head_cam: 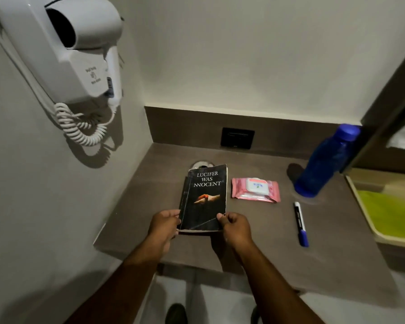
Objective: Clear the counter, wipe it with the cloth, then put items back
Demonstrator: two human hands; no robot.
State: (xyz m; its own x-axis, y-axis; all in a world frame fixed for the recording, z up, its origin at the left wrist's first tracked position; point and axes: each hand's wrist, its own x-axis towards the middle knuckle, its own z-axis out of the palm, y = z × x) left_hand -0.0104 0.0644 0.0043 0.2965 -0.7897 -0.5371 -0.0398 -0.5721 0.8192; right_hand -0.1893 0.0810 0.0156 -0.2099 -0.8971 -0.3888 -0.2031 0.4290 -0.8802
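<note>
A black paperback book (205, 197) is held over the brown counter (267, 230), its near end between both hands. My left hand (163, 230) grips its lower left corner and my right hand (235, 228) pinches its lower right corner. To the right of the book a pink wet-wipes pack (255, 190) lies flat. A blue-capped marker (301, 223) lies further right, pointing toward me. A blue bottle (325, 162) stands at the back right of the counter. A yellow-green cloth (388, 211) lies in a tray off the counter's right edge.
A white wall-mounted hair dryer (63, 47) with a coiled cord (80, 127) hangs on the left wall. A black socket plate (237, 137) sits in the counter's back panel. The cream tray (360, 206) abuts the counter on the right. Floor and a shoe show below.
</note>
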